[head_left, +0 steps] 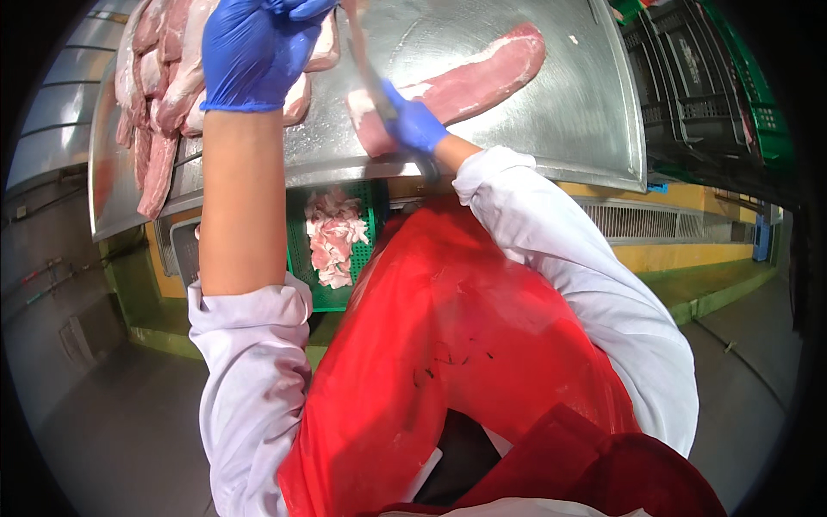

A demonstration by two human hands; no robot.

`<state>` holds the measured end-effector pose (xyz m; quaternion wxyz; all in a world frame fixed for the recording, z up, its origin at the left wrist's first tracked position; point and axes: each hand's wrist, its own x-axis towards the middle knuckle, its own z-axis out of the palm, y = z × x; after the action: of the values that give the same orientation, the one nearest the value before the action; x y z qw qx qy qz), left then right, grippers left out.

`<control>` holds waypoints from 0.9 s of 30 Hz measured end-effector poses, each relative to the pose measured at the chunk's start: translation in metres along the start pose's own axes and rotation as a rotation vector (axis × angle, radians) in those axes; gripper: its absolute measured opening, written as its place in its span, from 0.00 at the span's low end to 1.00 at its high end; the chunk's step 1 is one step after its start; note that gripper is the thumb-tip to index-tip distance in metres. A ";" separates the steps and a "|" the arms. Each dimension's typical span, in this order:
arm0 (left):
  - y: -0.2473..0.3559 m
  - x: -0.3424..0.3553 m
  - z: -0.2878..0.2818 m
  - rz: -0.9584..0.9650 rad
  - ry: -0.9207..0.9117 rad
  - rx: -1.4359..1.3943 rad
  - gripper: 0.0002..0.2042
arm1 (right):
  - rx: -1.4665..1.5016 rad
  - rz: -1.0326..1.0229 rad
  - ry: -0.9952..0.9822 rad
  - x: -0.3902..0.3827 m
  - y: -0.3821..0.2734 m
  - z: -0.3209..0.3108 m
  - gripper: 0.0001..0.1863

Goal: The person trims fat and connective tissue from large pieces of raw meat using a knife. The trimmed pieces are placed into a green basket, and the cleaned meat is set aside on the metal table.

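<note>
My right hand [417,126], in a blue glove, grips a knife by its dark handle. The knife's blade [365,56] points up and away, blurred, above the near end of a long pink meat strip [482,77] lying on the metal table. My left hand [258,52], gloved in blue too, is at the top edge, close to the blade's far end. Its fingers are curled and partly cut off, so what they hold does not show. Beside it on the left lies a heap of raw meat strips [164,77], some hanging over the table's near edge.
The steel table [577,129] has a raised rim along its near side. Below it stands a green crate [323,299] with pale meat trimmings [334,237]. Black and green crates [689,86] are stacked at the right. A red apron [482,302] covers my front.
</note>
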<state>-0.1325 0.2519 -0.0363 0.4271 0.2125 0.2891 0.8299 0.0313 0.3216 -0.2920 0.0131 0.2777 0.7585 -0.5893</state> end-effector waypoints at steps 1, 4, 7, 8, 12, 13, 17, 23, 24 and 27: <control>0.012 -0.002 -0.011 0.032 0.011 -0.046 0.03 | 0.024 0.001 -0.027 -0.012 -0.004 0.003 0.38; 0.095 -0.026 -0.045 0.099 -0.028 -0.102 0.05 | -0.028 -0.078 -0.176 -0.096 -0.002 0.008 0.40; 0.106 -0.065 -0.037 0.240 0.109 -0.059 0.03 | -0.140 -0.231 -0.095 -0.067 0.001 0.015 0.41; 0.100 -0.073 -0.027 0.311 0.157 -0.010 0.02 | -0.115 -0.211 -0.091 -0.030 -0.006 0.017 0.40; 0.120 -0.100 -0.004 0.221 -0.080 -0.114 0.03 | -0.239 -0.199 -0.040 0.032 -0.029 0.034 0.38; 0.145 -0.111 -0.021 0.209 -0.078 -0.107 0.04 | -0.167 -0.079 -0.155 0.003 -0.044 0.027 0.39; 0.214 -0.175 -0.040 0.457 -0.115 0.175 0.04 | -0.295 -0.170 -0.492 -0.086 -0.016 -0.008 0.40; 0.196 -0.257 -0.096 0.390 0.557 0.842 0.06 | -0.127 0.245 0.204 -0.034 0.003 -0.166 0.40; 0.189 -0.266 -0.138 0.302 0.607 0.934 0.05 | -0.258 0.178 0.344 -0.007 0.035 -0.204 0.41; 0.132 -0.256 -0.203 -0.234 0.676 1.272 0.08 | -0.490 0.238 0.435 0.036 0.051 -0.256 0.42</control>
<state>-0.1913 -0.0834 -0.1268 0.1945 0.1196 0.8524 0.4704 0.1016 0.5751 -0.2713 -0.0139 0.4718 0.8248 -0.3112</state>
